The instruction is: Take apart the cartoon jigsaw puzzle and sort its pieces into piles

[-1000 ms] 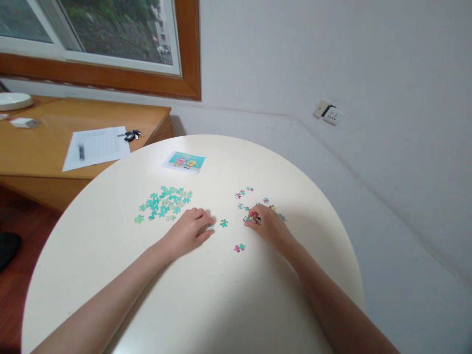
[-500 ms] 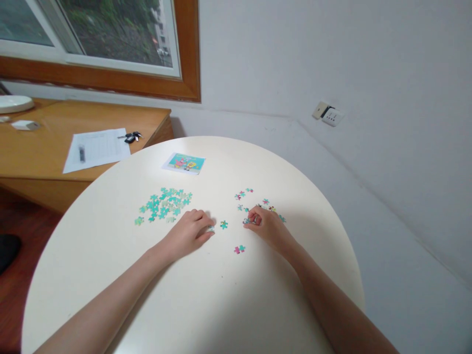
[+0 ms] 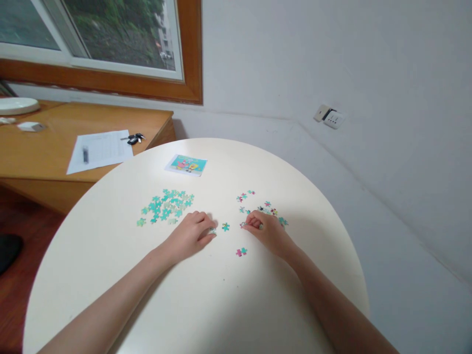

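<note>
My left hand (image 3: pixel 192 232) rests on the white table, its thumb and fingers closed around a small jigsaw piece (image 3: pixel 213 230) that is mostly hidden. Opposite it, my right hand (image 3: pixel 268 231) pinches another jigsaw piece (image 3: pixel 242 225) just above or on the tabletop; I cannot tell which. Between the hands lies a single teal and yellow piece (image 3: pixel 225 226). Nearer to me is a pink and teal piece or joined pair (image 3: pixel 241 252). Several coloured pieces (image 3: pixel 245 196) lie beyond my right hand, some partly covered by it.
Left of my left hand spreads a pile of teal and pale green jigsaw pieces (image 3: pixel 167 205). A cartoon picture card (image 3: pixel 187 165) lies at the back of the round table (image 3: pixel 177 305). On the wooden desk (image 3: pixel 110 117) are a paper sheet (image 3: pixel 99 150) and keys (image 3: pixel 135 138).
My right hand's fingers have drawn closer together, and the piece at its fingertips sits slightly left and lower. My left hand keeps its grip. The whole view has shifted slightly.
</note>
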A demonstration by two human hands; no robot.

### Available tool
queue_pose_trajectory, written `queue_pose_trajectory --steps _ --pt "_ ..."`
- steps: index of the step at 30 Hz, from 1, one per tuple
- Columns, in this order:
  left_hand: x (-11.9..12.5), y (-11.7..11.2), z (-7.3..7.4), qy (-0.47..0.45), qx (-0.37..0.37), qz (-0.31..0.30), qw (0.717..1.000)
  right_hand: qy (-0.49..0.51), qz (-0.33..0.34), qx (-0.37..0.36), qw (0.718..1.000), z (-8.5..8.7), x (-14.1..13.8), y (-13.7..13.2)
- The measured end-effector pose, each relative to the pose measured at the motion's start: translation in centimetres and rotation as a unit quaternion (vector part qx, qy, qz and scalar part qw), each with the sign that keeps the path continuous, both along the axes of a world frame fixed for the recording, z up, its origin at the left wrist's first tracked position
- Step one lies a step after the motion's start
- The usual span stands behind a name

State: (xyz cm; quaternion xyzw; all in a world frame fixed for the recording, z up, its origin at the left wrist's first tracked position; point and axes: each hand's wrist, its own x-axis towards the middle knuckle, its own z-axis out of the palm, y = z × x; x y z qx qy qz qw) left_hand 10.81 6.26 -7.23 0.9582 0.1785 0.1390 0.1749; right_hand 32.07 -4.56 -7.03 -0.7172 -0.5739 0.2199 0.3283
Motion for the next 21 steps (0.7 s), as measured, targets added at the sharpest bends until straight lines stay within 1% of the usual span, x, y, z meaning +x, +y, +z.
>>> queue_pose_trajectory --steps 6,9,17,21 --pt "0.0 -0.1 0.1 0.001 0.002 0.002 1.000 0.027 -0.009 -0.023 0.999 -0.2 -0.1 0.1" --pt "0.1 -0.2 0.1 -0.003 -0.005 0.004 1.000 0.031 -0.003 -0.027 0.999 -0.3 -0.2 0.2" --pt "0.0 0.2 -1.1 -0.035 -0.023 0.010 0.999 0.035 0.007 -0.041 0.999 -0.2 -0.6 0.2" --pt "0.0 0.2 -1.2 -0.035 -0.030 0.017 0.999 0.030 0.005 -0.046 0.998 -0.1 -0.7 0.3"
